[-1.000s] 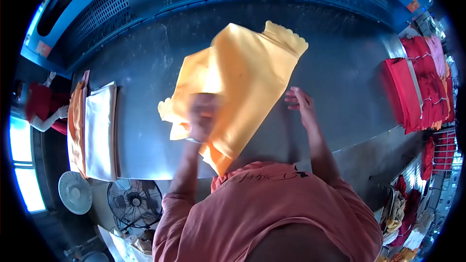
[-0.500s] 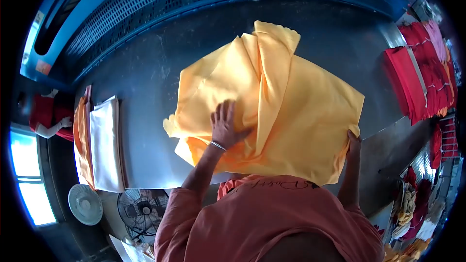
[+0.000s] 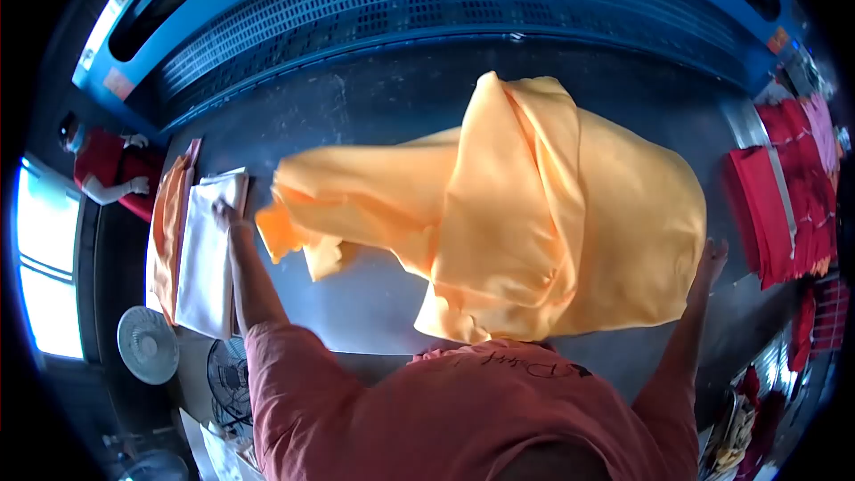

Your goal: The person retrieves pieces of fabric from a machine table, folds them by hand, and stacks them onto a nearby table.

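A large yellow-orange cloth lies loosely across the dark table, its middle bunched in folds and its left part raised and blurred. My left hand is over the folded white cloth at the left, beyond the yellow cloth's left end; its fingers are too small and blurred to read. My right hand is at the yellow cloth's right edge, with its fingers partly seen; whether it grips the cloth is unclear.
Orange folded cloth lies left of the white one. Red cloth stacks stand at the right. A blue perforated machine frame spans the far side. Two fans, one pale, stand lower left. A person in red is beyond the left edge.
The yellow cloth has spread wider to the left and right. My left hand has moved from the cloth's middle to the far left; my right hand has moved farther right.
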The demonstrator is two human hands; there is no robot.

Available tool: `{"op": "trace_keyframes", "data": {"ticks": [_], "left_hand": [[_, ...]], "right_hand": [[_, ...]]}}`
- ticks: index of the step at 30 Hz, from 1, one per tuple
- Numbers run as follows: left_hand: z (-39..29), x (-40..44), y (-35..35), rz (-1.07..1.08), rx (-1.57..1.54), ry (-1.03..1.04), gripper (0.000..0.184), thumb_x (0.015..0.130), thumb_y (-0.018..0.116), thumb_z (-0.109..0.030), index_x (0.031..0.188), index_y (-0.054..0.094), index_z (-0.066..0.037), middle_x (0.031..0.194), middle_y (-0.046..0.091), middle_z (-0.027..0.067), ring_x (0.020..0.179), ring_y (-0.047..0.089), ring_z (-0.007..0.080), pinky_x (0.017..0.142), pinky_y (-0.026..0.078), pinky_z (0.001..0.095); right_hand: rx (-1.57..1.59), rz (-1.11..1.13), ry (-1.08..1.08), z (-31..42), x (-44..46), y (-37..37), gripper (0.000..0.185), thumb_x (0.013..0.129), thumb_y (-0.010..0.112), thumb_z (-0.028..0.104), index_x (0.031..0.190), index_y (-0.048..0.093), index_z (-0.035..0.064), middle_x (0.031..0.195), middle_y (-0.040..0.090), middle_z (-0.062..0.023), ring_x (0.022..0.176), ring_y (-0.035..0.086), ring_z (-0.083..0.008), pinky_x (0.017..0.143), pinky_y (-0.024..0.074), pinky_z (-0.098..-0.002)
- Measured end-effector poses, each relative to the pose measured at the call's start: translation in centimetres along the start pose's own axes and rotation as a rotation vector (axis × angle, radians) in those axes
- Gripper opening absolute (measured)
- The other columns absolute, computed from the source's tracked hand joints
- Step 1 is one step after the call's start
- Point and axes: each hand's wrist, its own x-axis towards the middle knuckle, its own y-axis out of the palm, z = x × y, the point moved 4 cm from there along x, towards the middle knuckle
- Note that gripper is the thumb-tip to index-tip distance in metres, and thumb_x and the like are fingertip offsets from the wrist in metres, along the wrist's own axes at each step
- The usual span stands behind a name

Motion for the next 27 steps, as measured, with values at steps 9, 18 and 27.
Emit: {"op": "trace_keyframes", "data": {"ticks": [9,18,27], "left_hand": [[-12.5,-33.6,2.2,0.15,0.178,0.296,0.049,0.08,0.051,-0.019,0.128,0.042,-0.013,0.138,0.03,0.0176,0.131,0.023,0.0343,0.106,0.016,0.049],[-13.1,-32.4,0.8,0.069,-0.041,0.363,0.043,0.073,0.055,-0.022,0.114,0.054,-0.009,0.13,0.039,0.0192,0.125,0.031,0.0368,0.104,0.021,0.0491],[-13.8,-32.5,-0.3,0.081,-0.027,0.351,0.043,0.073,0.056,-0.022,0.114,0.052,-0.008,0.13,0.038,0.0199,0.125,0.03,0.0376,0.104,0.021,0.0497]], "right_hand": [[-0.214,0.339,-0.707,27.8,-24.9,15.8,0.038,0.085,0.056,0.03,0.116,0.052,0.0092,0.129,0.044,-0.0113,0.121,0.04,-0.028,0.095,0.0316,-0.0437],[-0.039,0.427,-0.679,27.1,-23.8,16.1,0.033,0.086,0.054,0.031,0.112,0.055,0.0111,0.129,0.045,-0.0094,0.121,0.04,-0.0274,0.095,0.0322,-0.0434],[-0.017,0.422,-0.689,27.9,-23.7,14.9,0.034,0.088,0.052,0.028,0.114,0.053,0.0064,0.127,0.047,-0.0138,0.119,0.042,-0.0291,0.096,0.034,-0.0405]]}}
